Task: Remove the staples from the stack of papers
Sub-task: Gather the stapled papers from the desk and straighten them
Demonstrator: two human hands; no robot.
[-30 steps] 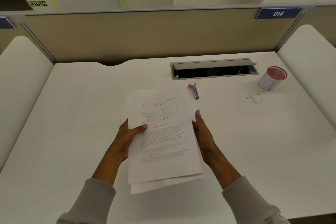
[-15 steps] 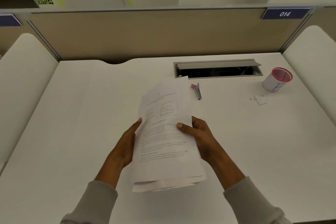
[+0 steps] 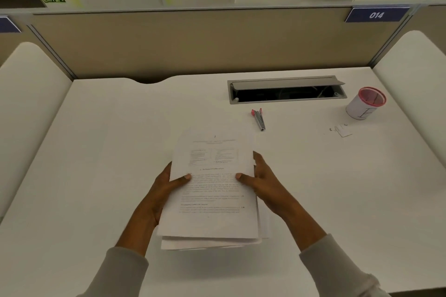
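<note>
While both hands are busy with it, the stack of papers (image 3: 212,190) hangs between them. It looks lifted clear of the white desk (image 3: 96,152), to judge by the soft shadow under its near edge. The left hand (image 3: 161,193) pinches the left margin, thumb laid on the printed top page and fingers tucked out of sight beneath. The right hand (image 3: 268,183) grips the opposite margin the same way, thumb on top, with its fingers running along and behind the right edge. Neither hand is loose; each is closed on the sheets. I would guess the two-sided hold is there to square the pages, since the lower sheets stick out unevenly past the bottom and right edges of the top one. No staple shows on the page from where I stand; the far corners are too washed out to tell.

Beyond the right hand's fingertips, apart from the sheets, lies a small red-handled metal tool (image 3: 258,119). It is probably what lifts the staples, parked within easy reach. Farther out to the right of that hand sits a paper scrap (image 3: 344,130) with tiny bits beside it. Past them stands a white cup (image 3: 362,107) with a red rim, perhaps for the waste. An open cable slot (image 3: 287,91) is cut into the desk beyond the tool.
</note>
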